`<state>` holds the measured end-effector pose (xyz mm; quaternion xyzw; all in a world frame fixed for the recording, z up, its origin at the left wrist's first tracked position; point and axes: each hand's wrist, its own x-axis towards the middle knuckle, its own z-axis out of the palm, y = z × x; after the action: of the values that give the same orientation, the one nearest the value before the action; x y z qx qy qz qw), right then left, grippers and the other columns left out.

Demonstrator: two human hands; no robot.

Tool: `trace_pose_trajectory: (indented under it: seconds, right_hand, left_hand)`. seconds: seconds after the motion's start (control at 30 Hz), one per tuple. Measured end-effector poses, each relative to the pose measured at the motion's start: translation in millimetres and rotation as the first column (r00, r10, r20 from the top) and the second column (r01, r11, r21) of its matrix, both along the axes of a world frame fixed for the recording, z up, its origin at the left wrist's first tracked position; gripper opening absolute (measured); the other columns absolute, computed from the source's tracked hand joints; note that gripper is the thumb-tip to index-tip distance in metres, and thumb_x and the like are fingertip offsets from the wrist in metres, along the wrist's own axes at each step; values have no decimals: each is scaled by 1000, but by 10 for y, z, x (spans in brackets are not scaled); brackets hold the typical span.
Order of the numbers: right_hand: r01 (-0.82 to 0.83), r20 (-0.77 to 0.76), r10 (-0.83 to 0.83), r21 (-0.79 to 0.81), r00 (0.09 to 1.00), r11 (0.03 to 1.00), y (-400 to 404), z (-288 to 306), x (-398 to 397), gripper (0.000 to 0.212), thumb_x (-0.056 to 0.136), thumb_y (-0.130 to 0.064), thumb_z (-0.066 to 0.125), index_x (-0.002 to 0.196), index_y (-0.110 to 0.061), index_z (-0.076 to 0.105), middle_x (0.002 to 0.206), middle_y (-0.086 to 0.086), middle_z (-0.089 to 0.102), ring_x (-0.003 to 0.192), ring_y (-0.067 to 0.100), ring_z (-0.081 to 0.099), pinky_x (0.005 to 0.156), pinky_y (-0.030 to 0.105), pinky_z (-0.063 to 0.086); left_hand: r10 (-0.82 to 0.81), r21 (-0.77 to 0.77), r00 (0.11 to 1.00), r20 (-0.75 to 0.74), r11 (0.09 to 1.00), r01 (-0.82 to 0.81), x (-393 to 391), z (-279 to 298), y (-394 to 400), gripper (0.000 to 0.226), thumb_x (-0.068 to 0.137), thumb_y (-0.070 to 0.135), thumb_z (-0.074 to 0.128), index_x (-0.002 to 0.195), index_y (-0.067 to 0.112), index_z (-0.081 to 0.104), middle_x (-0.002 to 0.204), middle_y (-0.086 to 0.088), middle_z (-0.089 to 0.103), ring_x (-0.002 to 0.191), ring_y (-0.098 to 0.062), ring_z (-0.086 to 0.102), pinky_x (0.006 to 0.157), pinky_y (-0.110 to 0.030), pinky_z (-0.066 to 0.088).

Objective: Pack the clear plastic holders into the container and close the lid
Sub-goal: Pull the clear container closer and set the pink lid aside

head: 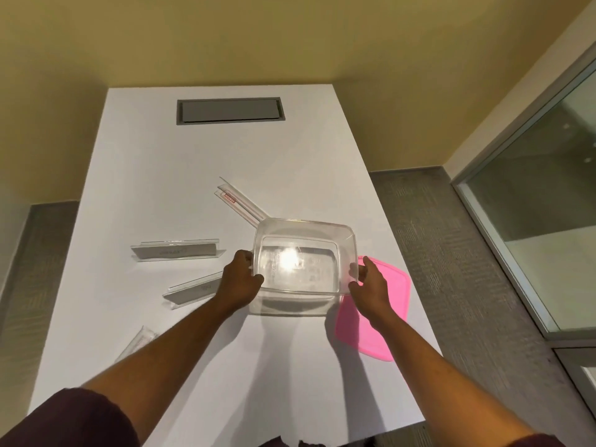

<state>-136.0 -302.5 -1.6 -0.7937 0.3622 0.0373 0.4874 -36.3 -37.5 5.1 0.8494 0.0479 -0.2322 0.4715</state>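
A clear, empty plastic container [303,229] sits at the middle of the white table [206,156]. My left hand [240,279] grips its left rim and my right hand [369,287] grips its right rim. A pink lid [390,304] lies flat on the table to the right, partly under my right hand. Several clear plastic holders lie loose: one with a red label [240,203] behind the container, one [175,250] to the left, one [193,290] beside my left wrist, and one [138,341] partly hidden by my left forearm.
A grey cable hatch [230,111] is set into the far end of the table. The table's right edge runs close to the pink lid. Grey carpet [451,253] and a glass partition [532,204] lie to the right.
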Motion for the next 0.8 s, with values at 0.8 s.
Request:
trace_pose_trajectory:
  seconds: [0.8]
  right_hand:
    - [-131,-130,136,42,982,990,1185,-296,-1184,22,98,-18,60,120,-19,61,113,-5,66,98,10,63,86,36,55]
  left_hand:
    - [294,32,953,-69,956,-292,-1854,-243,1361,23,94,17,58,116,21,52,124,0,63,87,-22,68,68,-44,62]
